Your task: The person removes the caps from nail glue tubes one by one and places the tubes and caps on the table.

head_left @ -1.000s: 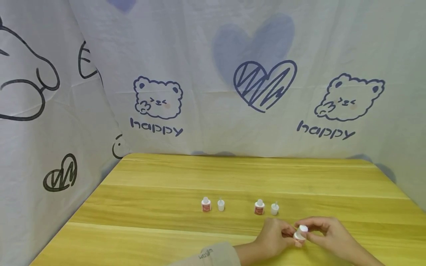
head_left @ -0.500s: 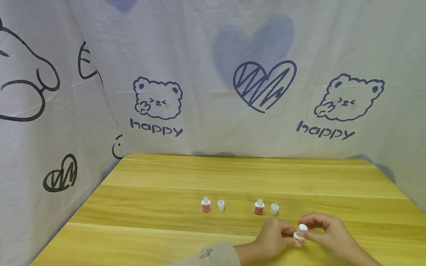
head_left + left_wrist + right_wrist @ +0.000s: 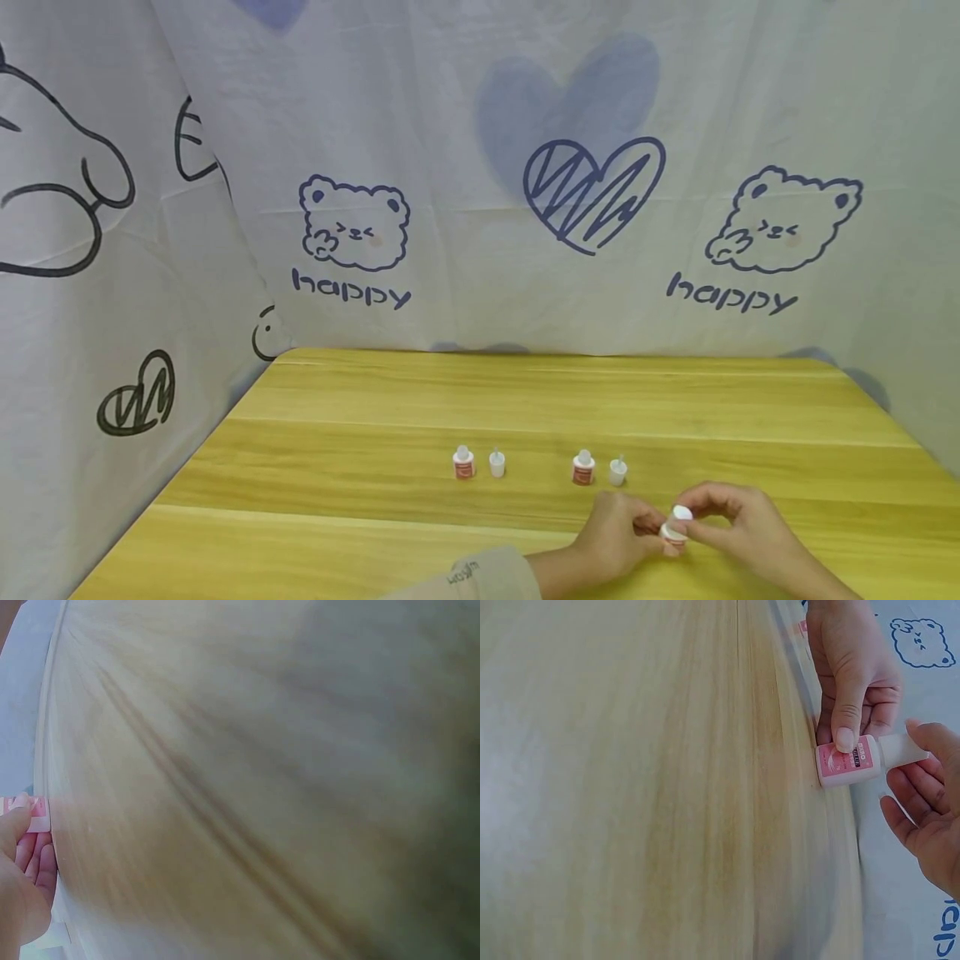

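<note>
Toward the front right of the table, my left hand (image 3: 611, 537) grips a small white bottle (image 3: 847, 763) with a pink label, thumb across the label. My right hand (image 3: 742, 527) pinches the white cap (image 3: 901, 751) on top of that bottle between thumb and fingers. The bottle stands close over the wooden surface, its cap pointing up. In the left wrist view, only part of my left hand (image 3: 26, 877) and a piece of the pink label (image 3: 39, 817) show at the left edge.
Farther back on the wooden table (image 3: 337, 467) stand two uncapped bottles with reddish labels, a left bottle (image 3: 464, 467) and a right bottle (image 3: 582, 471). Beside each is a white cap, a left cap (image 3: 497, 465) and a right cap (image 3: 617, 472). A printed cloth (image 3: 465, 250) hangs behind.
My right fingers have shifted around the cap, the index finger lifting slightly over the first half second. My left hand and the bottle stay in place.
</note>
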`<state>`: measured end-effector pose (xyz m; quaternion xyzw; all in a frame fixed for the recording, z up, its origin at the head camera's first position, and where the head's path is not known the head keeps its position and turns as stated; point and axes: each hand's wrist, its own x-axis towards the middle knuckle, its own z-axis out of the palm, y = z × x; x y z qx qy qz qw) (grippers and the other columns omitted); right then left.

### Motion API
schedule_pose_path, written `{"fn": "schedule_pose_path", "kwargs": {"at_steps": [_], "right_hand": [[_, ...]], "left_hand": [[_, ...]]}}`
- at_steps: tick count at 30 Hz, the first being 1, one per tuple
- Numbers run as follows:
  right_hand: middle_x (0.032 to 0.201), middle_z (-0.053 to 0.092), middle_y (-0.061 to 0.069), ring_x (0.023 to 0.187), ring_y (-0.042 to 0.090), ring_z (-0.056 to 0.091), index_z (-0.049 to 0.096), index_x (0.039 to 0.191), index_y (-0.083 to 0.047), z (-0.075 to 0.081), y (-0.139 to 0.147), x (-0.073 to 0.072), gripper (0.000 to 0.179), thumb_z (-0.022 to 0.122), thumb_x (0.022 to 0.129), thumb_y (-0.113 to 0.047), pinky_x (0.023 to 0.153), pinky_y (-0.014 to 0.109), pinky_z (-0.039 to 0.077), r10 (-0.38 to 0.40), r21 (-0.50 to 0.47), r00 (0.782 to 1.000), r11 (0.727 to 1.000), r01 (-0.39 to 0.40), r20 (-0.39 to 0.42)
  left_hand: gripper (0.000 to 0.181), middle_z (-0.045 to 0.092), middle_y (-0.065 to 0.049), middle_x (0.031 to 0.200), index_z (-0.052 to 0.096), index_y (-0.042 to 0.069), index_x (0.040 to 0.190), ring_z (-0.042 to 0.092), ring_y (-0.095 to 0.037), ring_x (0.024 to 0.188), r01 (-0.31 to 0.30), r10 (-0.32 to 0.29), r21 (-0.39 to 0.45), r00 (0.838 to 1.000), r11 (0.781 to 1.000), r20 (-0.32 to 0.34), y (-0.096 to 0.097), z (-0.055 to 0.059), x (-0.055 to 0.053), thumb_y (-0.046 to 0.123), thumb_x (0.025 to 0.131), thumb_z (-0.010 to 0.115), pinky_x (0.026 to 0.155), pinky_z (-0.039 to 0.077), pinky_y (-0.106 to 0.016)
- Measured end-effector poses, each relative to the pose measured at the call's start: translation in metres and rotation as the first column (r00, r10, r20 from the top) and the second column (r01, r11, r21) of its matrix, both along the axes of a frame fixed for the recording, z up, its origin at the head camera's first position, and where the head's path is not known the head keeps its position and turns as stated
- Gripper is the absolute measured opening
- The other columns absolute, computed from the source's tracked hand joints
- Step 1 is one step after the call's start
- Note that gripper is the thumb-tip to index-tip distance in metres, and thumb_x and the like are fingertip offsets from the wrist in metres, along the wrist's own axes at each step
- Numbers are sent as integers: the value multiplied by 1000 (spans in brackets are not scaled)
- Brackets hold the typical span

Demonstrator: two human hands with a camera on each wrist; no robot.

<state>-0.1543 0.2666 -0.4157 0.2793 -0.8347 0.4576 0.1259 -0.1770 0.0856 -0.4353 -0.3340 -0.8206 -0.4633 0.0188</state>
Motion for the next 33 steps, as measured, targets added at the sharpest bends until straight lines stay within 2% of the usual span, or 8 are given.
{"fn": "schedule_pose_path", "kwargs": {"at_steps": [9,17,23,33], "right_hand": [[89,70,-8,78,1,62,67,90,0,1,2,-2,13,64,80,8,68,17,51,82,-16,997,996,-82,6],[94,70,-9,82,1,62,66,95,3,3,5,-3,16,62,81,10,71,16,51,140,-32,990,990,-139,31],[97,69,-14,84,-1,62,67,98,2,2,9,-4,22,61,80,13,72,13,50,167,-43,985,985,-166,36],[103,67,-16,88,-2,61,66,102,2,3,11,-8,29,57,80,18,73,13,50,259,-62,965,965,-256,40]], "left_hand": [[13,74,-3,78,74,3,83,63,7,67,14,-14,-9,999,1000,-45,-2,0,0,11,73,77,57,42,1],[14,74,-4,79,73,3,84,63,7,66,15,-15,-14,999,1000,-28,-1,1,0,11,73,77,57,43,1],[15,74,-3,78,74,3,84,64,6,66,12,-13,-17,999,1000,-49,-1,1,0,12,73,77,56,42,1],[15,73,-3,77,74,3,83,62,8,65,0,0,-18,1000,1000,-29,-1,1,1,12,72,78,57,42,1]]}}
